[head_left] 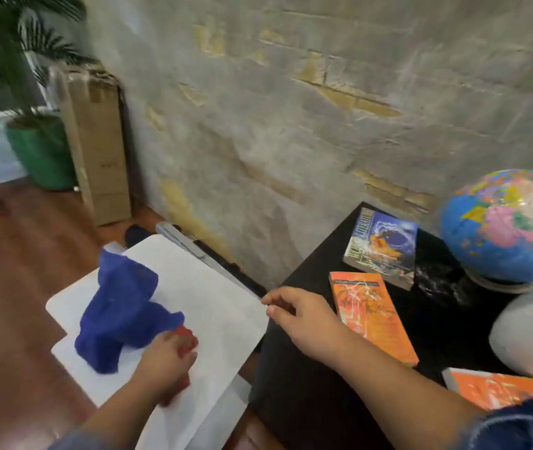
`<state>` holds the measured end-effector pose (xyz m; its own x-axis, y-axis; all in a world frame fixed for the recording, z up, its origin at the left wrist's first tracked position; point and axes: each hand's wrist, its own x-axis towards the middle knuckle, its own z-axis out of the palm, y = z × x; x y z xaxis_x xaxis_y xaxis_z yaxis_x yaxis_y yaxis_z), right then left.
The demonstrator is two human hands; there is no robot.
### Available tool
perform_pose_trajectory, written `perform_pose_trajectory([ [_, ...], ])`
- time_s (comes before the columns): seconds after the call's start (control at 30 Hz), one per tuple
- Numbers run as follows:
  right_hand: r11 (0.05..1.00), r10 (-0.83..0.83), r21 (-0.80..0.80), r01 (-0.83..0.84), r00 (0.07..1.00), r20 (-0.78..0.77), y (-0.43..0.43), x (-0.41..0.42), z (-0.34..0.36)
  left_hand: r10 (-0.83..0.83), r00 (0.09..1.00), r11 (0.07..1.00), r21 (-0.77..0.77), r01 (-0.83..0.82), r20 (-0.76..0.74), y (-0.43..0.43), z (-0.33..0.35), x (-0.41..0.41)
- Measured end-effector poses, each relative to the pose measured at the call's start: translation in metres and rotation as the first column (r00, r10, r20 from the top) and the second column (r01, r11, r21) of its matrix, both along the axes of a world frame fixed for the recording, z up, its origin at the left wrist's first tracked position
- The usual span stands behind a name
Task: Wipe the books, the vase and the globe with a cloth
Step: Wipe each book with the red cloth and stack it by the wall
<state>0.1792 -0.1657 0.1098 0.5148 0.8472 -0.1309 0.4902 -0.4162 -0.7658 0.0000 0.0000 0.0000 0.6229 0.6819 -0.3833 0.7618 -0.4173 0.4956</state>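
A crumpled blue cloth (pixel 122 313) lies on a white surface (pixel 216 287) at the left. My left hand (pixel 167 362) rests at the cloth's near edge, its fingers curled round a small red object (pixel 184 331) that is mostly hidden. My right hand (pixel 300 316) hovers over the left edge of the black table (pixel 307 394), fingers loosely curled and holding nothing. On the black table lie a blue book (pixel 385 248), an orange book (pixel 369 313) and a second orange book (pixel 502 388). A globe (pixel 512 225) stands at the back right, with the white vase (pixel 531 332) in front of it.
A painted brick wall (pixel 291 125) runs behind both tables. A tall cardboard box (pixel 99 147) leans against it at the left, beside a palm in a green pot (pixel 41 151). Wooden floor (pixel 15 287) lies to the left of the white surface.
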Motion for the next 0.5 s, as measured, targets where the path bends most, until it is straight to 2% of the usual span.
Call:
perform_pose_trajectory([
  [0.07, 1.0, -0.002, -0.029, 0.001, 0.999, -0.036, 0.011, -0.001, -0.004, -0.046, 0.984, 0.999, 0.018, 0.05, -0.172, 0.011, -0.01, -0.003],
  [0.1, 0.999, 0.002, -0.032, -0.004, 0.999, -0.046, 0.014, -0.001, -0.005, -0.072, 0.973, 0.997, -0.022, 0.069, -0.219, 0.015, -0.014, -0.005],
  [0.2, 0.998, -0.004, -0.069, -0.003, 0.996, -0.091, 0.019, -0.001, -0.008, -0.098, 0.96, 0.985, -0.16, 0.057, -0.262, 0.019, -0.022, -0.004],
  [0.3, 0.996, -0.014, -0.093, 0.005, 0.996, -0.093, 0.018, 0.003, -0.01, 0.003, 0.99, 0.997, -0.077, -0.014, -0.144, 0.023, -0.022, -0.001],
  [0.37, 0.995, -0.024, -0.099, 0.016, 0.996, -0.081, 0.015, 0.004, -0.01, 0.147, 0.988, 0.989, 0.0, -0.147, -0.044, 0.029, -0.02, -0.001],
  [0.43, 0.995, -0.04, -0.09, 0.031, 0.994, -0.1, 0.012, 0.006, -0.01, 0.277, 0.954, 0.961, -0.055, -0.273, 0.116, 0.033, -0.012, 0.002],
  [0.5, 0.996, -0.057, -0.078, 0.048, 0.991, -0.12, 0.008, 0.007, -0.009, 0.274, 0.936, 0.955, -0.179, -0.237, 0.221, 0.034, 0.008, 0.007],
])
